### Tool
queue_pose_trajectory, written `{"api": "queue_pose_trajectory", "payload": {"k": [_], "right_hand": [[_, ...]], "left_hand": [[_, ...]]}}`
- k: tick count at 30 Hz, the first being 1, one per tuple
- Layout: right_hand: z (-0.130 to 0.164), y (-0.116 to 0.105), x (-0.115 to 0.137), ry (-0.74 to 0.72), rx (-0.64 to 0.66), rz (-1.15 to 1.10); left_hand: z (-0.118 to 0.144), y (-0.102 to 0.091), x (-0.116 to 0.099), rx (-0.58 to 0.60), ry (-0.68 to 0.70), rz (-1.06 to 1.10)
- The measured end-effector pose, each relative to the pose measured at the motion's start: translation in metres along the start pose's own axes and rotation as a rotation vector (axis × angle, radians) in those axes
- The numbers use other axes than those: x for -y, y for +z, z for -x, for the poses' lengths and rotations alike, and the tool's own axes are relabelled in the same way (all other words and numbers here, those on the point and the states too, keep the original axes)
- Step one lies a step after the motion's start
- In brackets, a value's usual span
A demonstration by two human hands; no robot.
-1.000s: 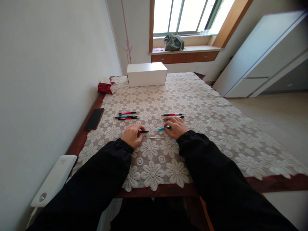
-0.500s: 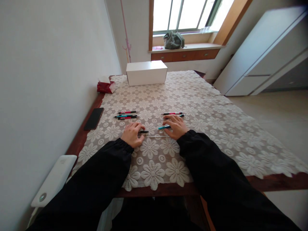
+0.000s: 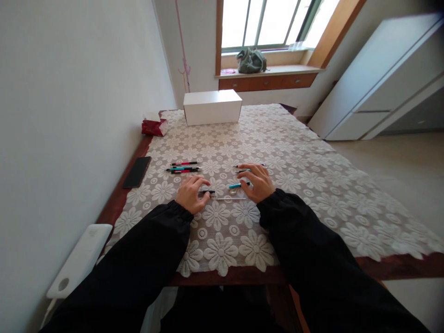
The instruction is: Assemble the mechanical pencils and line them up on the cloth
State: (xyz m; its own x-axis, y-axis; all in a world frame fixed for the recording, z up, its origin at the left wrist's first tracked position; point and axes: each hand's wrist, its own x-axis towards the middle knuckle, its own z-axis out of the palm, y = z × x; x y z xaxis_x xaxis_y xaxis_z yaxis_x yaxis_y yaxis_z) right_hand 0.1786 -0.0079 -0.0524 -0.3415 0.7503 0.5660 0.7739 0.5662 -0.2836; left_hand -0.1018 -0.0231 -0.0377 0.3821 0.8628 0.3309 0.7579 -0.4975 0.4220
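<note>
My left hand (image 3: pixel 190 194) rests on the lace tablecloth, fingers curved and thumb apart from the index finger. A short black pen part (image 3: pixel 209 191) pokes out of that gap, close to the thumb tip; its inner end is partly hidden. My right hand (image 3: pixel 259 183) has its fingers spread over the cloth, empty as far as I see. Just left of its thumb lies a teal pen barrel (image 3: pixel 235 186). Pens (image 3: pixel 239 166) lie partly hidden beneath its fingertips. Between both hands are a thin pale refill (image 3: pixel 229 199) and a tiny clear piece too small to name.
Several red, teal and black pens (image 3: pixel 183 170) lie in a group beyond my left hand. A phone (image 3: pixel 137 172) is by the left edge, with a red tissue pack (image 3: pixel 154 127) behind it. A white box (image 3: pixel 212 108) stands at the far end. A white device (image 3: pixel 79 261) sits beside the wall.
My right hand has shifted slightly right and lifted off the teal barrel, uncovering more of it. My left thumb has moved nearer the black part. The view has tipped slightly.
</note>
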Motion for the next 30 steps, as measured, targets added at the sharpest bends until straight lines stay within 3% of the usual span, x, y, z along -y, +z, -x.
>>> {"api": "queue_pose_trajectory", "payload": {"k": [6, 11, 19, 24, 30], "right_hand": [[0.009, 0.020, -0.012, 0.061, 0.182, 0.059], [0.011, 0.025, -0.012, 0.072, 0.192, 0.068], [0.002, 0.007, -0.007, 0.016, 0.128, -0.019], [0.005, 0.011, -0.006, 0.012, 0.285, 0.025], [0.006, 0.014, -0.008, 0.010, 0.317, 0.026]], "left_hand": [[0.001, 0.004, 0.003, 0.124, -0.002, -0.090], [0.001, 0.006, 0.005, 0.144, 0.003, -0.099], [0.000, -0.001, 0.000, -0.026, -0.003, -0.041], [0.001, 0.004, 0.003, 0.128, -0.009, -0.097], [0.000, 0.006, 0.005, 0.147, -0.002, -0.105]]}}
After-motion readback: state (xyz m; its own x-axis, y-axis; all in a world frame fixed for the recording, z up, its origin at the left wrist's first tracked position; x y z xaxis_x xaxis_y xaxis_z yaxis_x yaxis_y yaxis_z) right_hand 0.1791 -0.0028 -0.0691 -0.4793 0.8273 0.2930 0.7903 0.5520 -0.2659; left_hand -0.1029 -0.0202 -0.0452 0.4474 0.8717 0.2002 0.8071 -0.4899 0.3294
